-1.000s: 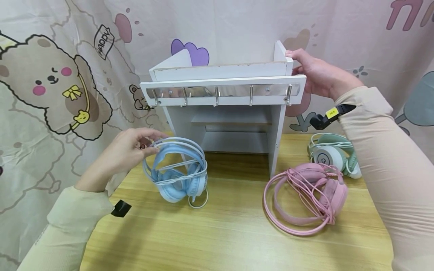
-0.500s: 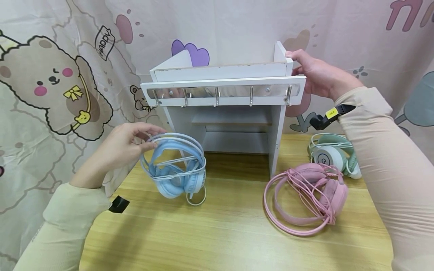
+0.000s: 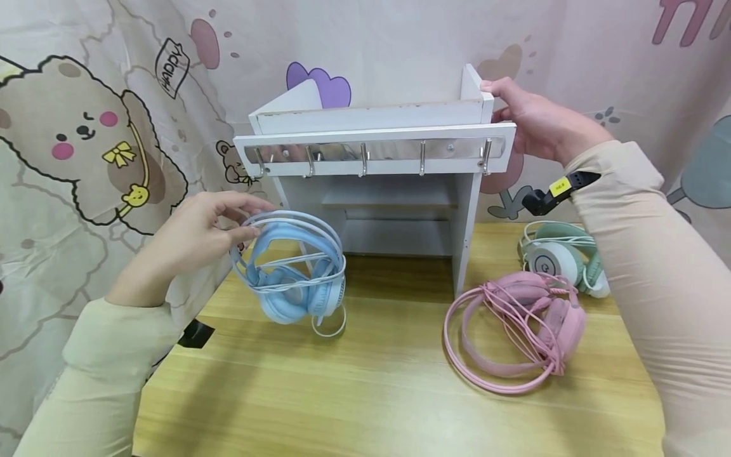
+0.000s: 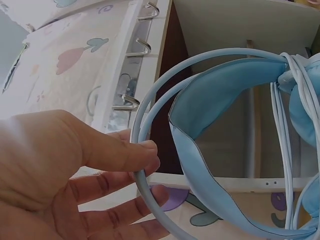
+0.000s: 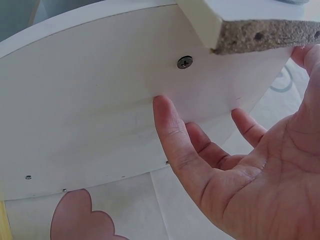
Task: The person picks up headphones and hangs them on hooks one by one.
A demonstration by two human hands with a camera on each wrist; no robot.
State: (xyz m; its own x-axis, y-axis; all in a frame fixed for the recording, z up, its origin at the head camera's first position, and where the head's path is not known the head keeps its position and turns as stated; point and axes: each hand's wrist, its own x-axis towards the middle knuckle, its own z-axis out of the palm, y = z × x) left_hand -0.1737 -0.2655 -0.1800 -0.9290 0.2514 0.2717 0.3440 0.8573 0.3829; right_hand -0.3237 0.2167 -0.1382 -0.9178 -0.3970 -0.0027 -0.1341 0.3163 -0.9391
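Observation:
Blue headphones (image 3: 328, 297), wrapped in their own cable, hang raised in front of the left side of a white hook shelf (image 3: 371, 119). My left hand (image 3: 197, 231) pinches their outer headband tubes between thumb and fingertips. The padded inner band (image 4: 187, 150) shows in the left wrist view, with the ear cups partly cut off. At the shelf's upper right corner, my right hand (image 3: 548, 127) holds the side board. Its thumb is on the board's edge, and in the right wrist view its fingers (image 5: 170, 125) press the outer face below a screw (image 5: 185, 62).
A metal strip with several hooks (image 3: 363, 158) runs across the shelf's front. Pink headphones (image 3: 562, 330) lie on the wooden table (image 3: 377, 393) at the right. Behind them are green and white headphones (image 3: 551, 261), partly hidden by my right sleeve. A printed curtain (image 3: 400, 44) hangs behind.
My left hand has lifted the blue headphones upward and slightly left, bringing them nearer the hooks' height. My right hand has kept its hold on the shelf.

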